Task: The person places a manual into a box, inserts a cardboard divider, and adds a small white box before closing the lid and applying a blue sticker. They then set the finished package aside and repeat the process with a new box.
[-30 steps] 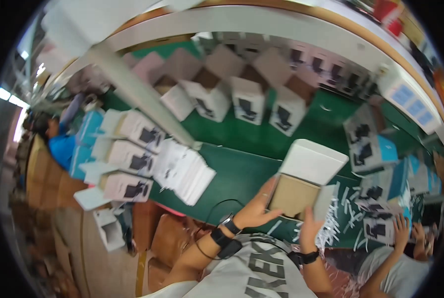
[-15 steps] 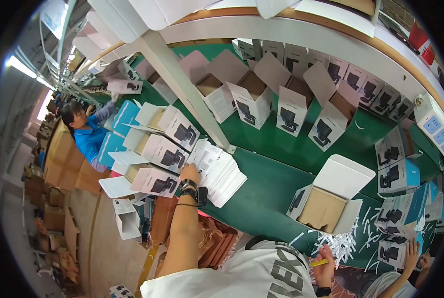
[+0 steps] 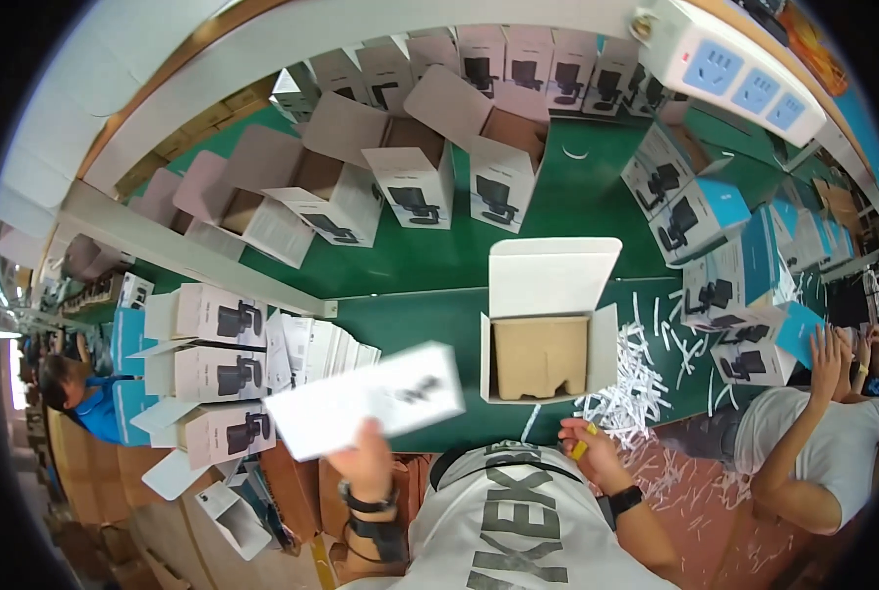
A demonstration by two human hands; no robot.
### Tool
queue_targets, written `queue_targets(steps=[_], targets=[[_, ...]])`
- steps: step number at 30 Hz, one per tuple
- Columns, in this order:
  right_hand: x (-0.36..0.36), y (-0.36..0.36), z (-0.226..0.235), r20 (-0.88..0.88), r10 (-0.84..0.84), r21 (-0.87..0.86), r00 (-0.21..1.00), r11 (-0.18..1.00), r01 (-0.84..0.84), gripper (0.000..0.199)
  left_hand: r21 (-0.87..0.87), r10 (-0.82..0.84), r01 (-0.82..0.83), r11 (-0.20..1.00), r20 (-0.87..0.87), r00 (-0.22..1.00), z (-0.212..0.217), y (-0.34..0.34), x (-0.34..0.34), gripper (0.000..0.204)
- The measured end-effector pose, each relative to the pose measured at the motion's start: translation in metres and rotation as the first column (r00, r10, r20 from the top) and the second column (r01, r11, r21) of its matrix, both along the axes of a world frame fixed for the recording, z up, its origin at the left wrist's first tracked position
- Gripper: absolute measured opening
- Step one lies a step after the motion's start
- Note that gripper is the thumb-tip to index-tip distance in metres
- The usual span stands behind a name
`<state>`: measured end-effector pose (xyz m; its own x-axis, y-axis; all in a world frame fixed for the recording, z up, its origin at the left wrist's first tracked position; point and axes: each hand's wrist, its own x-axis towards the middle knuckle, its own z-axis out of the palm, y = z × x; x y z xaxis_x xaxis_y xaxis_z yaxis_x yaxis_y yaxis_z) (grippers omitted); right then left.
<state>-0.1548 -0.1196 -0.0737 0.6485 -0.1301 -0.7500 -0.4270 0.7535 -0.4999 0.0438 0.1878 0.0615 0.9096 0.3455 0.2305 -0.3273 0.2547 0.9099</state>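
My left hand (image 3: 364, 464) grips a white printed booklet (image 3: 346, 398) with a small dark picture, holding it tilted above the green bench (image 3: 420, 320). Behind it, a pile of similar white papers (image 3: 333, 352) lies beside the cartons on the left. In my right hand (image 3: 605, 462) is a slim yellow object (image 3: 585, 442); its kind is not clear, and the fingers are closed around it. Just beyond that hand stands a white carton (image 3: 554, 277) with its lid raised. A brown cardboard insert (image 3: 541, 356) fills it.
White paper strips (image 3: 628, 398) lie heaped right of the carton. Printed boxes (image 3: 228, 374) stand at left, with open boxes (image 3: 410, 192) along the back. A power strip (image 3: 739, 79) hangs at upper right. A co-worker (image 3: 798, 452) handles boxes at right; another person (image 3: 90, 398) is at far left.
My left hand has come away from the paper pile with a booklet and moved toward the open carton. My view has turned rightward. The right hand still holds the yellow object.
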Motion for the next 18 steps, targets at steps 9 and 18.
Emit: queue_targets(steps=[9,18], targets=[[-0.005,-0.016,0.002,0.021,0.039,-0.054,0.999,0.998,-0.038,0.025,0.805,-0.310,0.143,0.575,0.052,0.949,0.007,-0.104,0.009,0.071],[0.061,-0.053,0.063,0.237,0.136,-0.597,0.962,0.802,0.034,0.023,0.486,-0.415,0.514,0.707,-0.304,0.858,-0.041,-0.092,0.000,0.090]])
